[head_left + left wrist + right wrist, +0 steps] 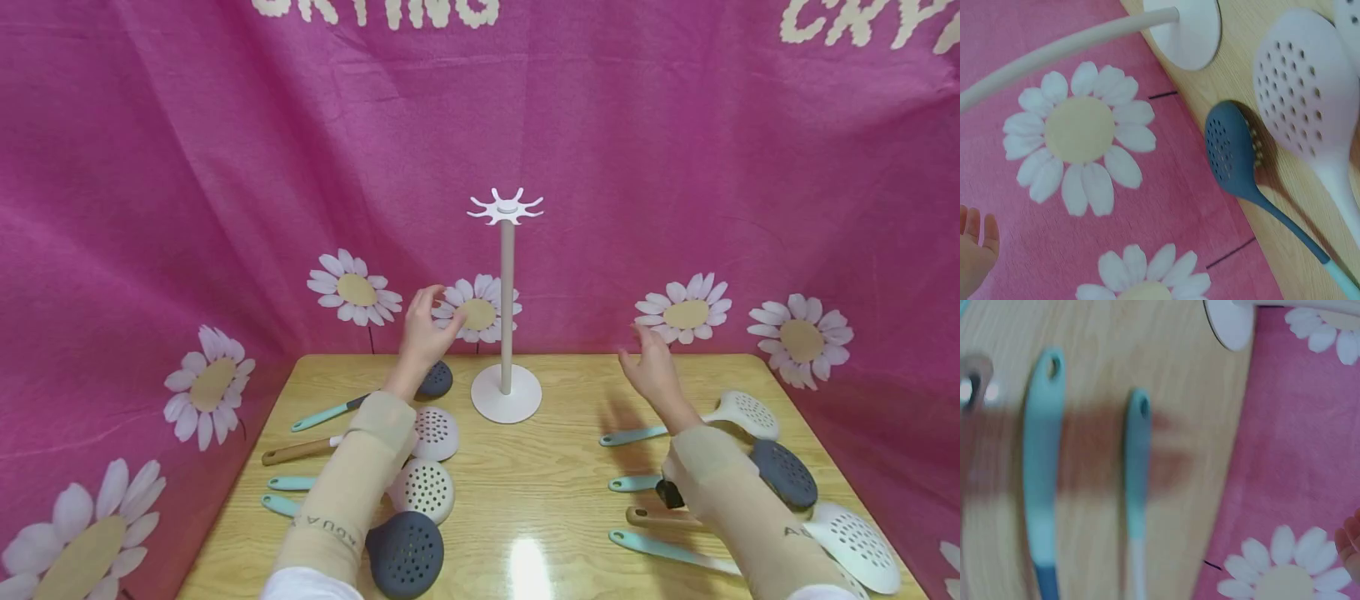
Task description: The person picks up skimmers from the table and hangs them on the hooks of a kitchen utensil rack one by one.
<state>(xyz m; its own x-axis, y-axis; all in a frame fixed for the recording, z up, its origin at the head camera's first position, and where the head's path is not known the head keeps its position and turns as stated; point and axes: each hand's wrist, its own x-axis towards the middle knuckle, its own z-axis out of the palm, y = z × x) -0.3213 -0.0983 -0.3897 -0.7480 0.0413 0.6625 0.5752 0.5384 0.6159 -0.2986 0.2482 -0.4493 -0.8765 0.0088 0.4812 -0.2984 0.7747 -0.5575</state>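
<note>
My left hand (429, 333) is raised above the back left of the table, fingers loosely bent and holding nothing. Beneath it lies a small dark skimmer (1232, 150) with a teal handle end. My right hand (654, 371) hovers over the back right, also holding nothing, above the teal handle (633, 436) of a white skimmer (744, 414). Between the hands stands a white utensil stand (507, 308) with a round base and a ring of bare hooks on top. In the wrist views only some fingertips and part of each hand show.
On the left lie a pinkish-white skimmer (435, 433), a cream skimmer (423, 490) and a dark skimmer (406, 554). To the right are another dark skimmer (784, 473), a white one (855, 546) and several handles, partly hidden by my forearm. A pink flowered cloth (600, 167) hangs behind the table.
</note>
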